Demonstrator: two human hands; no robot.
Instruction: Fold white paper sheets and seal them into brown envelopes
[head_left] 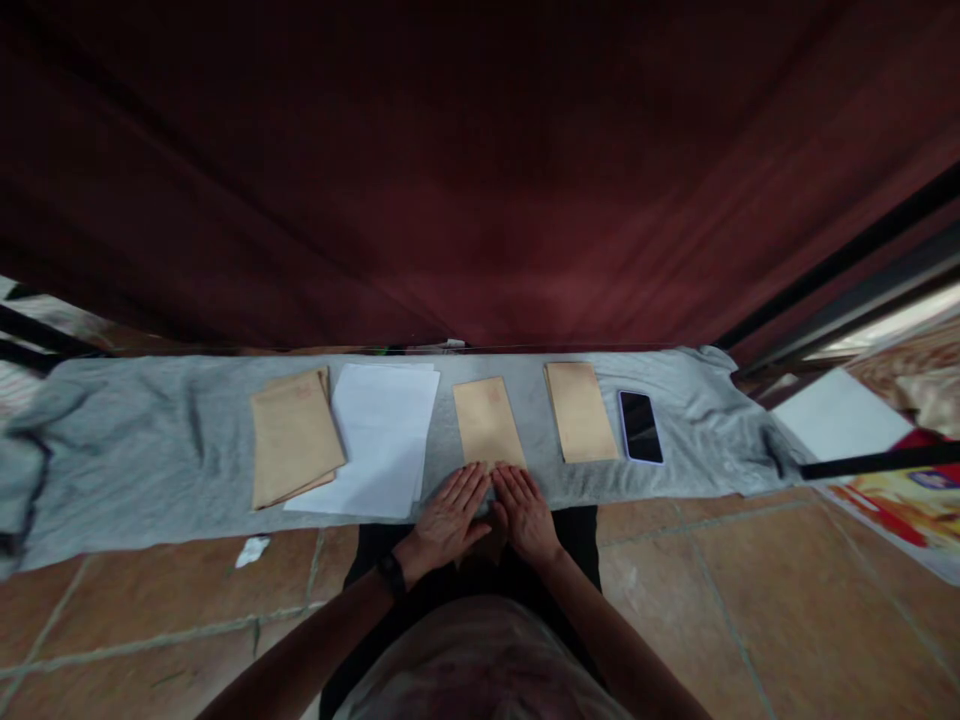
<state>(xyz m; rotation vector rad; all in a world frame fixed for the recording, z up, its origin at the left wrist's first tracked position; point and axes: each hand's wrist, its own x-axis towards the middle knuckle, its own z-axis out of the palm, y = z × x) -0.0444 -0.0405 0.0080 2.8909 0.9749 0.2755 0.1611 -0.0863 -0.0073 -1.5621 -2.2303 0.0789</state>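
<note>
My left hand (448, 518) and my right hand (525, 512) lie flat side by side, fingers stretched out, on the near end of a single brown envelope (486, 420) in the middle of a grey cloth (150, 450). Neither hand grips anything. A black band sits on my left wrist. To the left lies a stack of white paper (379, 440), and further left a pile of brown envelopes (292, 435). Right of my hands rests another brown envelope pile (580, 410), with a dark phone (640, 427) beside it.
The grey cloth is spread over a tiled terracotta floor (712, 600). A dark red curtain (480, 180) hangs behind. A scrap of white paper (252, 550) lies on the tiles. At the right are a white sheet (840, 415), a black bar and colourful printed material (915, 505).
</note>
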